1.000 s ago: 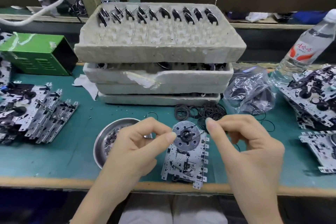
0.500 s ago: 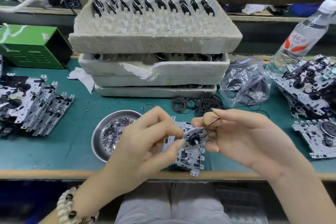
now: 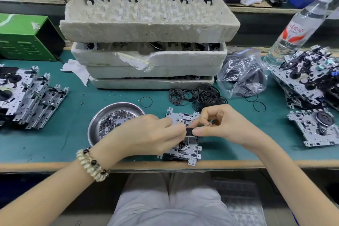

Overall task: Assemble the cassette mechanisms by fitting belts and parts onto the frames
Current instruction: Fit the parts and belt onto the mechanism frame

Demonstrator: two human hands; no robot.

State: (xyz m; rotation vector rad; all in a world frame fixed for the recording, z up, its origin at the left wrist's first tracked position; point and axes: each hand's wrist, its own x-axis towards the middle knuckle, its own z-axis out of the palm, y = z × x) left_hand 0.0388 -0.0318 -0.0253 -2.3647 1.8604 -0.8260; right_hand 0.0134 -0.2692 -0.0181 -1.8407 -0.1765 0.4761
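A silver cassette frame (image 3: 180, 149) lies on the green mat near the front edge of the bench. Above it my left hand (image 3: 146, 134) and my right hand (image 3: 223, 124) meet and together pinch a small flywheel (image 3: 189, 131), seen edge-on as a dark disc. A thin black belt passes between the fingers of my right hand; most of it is hidden. Loose black belts (image 3: 198, 95) lie in a pile just behind the frame.
A steel dish (image 3: 102, 115) of small washers sits left of the frame. Stacked foam trays (image 3: 146, 29) with flywheels stand behind. Frame stacks lie at left (image 3: 27, 101) and right (image 3: 311, 79); one frame (image 3: 315, 126), a bag (image 3: 242, 73), a bottle (image 3: 297, 29).
Both hands have come down closer to the frame on the mat. The flywheel has turned from face-up to edge-on between my fingers.
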